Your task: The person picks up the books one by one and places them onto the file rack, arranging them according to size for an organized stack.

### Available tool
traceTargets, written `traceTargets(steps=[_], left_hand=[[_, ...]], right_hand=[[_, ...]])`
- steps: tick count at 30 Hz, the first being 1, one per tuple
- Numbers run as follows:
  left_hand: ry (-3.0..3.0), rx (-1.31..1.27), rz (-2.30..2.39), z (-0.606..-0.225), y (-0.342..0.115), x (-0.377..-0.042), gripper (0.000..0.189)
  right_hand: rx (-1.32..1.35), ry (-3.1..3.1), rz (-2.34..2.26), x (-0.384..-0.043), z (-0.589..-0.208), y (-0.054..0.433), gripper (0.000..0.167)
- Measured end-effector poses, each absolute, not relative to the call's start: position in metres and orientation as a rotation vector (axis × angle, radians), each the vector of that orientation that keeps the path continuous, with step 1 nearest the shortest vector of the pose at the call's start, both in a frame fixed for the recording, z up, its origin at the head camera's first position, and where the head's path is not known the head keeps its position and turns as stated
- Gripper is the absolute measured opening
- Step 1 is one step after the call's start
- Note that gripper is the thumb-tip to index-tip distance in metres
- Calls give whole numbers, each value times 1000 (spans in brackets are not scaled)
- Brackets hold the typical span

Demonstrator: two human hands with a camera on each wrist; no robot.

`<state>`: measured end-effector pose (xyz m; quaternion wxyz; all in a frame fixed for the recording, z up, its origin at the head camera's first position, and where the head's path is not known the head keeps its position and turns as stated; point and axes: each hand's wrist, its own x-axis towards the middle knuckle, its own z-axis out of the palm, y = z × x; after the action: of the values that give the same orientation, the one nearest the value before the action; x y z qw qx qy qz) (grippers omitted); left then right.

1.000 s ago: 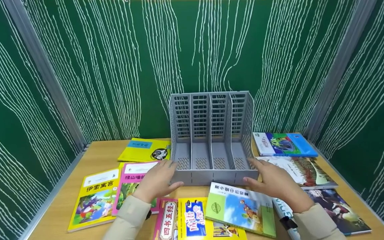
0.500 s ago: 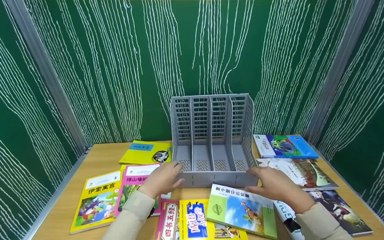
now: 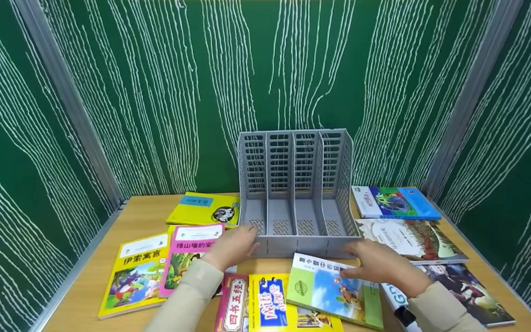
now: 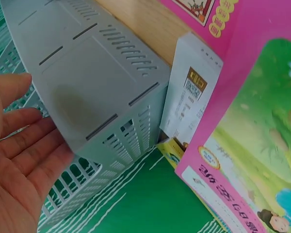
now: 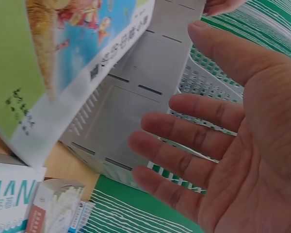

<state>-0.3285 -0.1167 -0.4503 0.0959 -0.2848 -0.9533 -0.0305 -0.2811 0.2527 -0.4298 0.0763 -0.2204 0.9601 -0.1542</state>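
Note:
A grey file rack [image 3: 280,246] with several upright compartments stands on the table, its low front panel facing me. My left hand [image 3: 233,246] is at the panel's left end; in the left wrist view its loosely extended fingers [image 4: 31,141] lie along the rack's top edge. Near the right end is my right hand [image 3: 383,263], thumb spread from extended fingers. The right wrist view shows its palm [image 5: 262,155] with nothing held; whether the fingertips touch the rack I cannot tell. Below that hand lies a green-and-blue book [image 3: 330,288], its upper right corner partly hidden by it.
On the left lie a yellow storybook [image 3: 136,276], a pink book [image 3: 178,263] and a yellow book [image 3: 201,207]. In front are a red book [image 3: 234,299] and a yellow-blue one [image 3: 270,299]. A blue book [image 3: 408,203] and other books [image 3: 431,240] lie right. Green walls surround the table.
My right hand has drawn slightly back from the rack's front right corner, and its fingers have come off the rim. My left hand has shifted slightly right. The rack and books look unmoved.

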Motion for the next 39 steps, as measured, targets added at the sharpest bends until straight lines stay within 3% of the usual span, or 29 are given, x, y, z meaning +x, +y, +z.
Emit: traceTargets(steps=[9,39], left_hand=[[-2859,-851,-91,-456,-108,-333,21],[-2844,-831,-52,-455,-103,-337,18]], right_hand=[[-629,2811,-450,-282,-446,254,73],[-648,2623,-663,-298,-471,248,83]])
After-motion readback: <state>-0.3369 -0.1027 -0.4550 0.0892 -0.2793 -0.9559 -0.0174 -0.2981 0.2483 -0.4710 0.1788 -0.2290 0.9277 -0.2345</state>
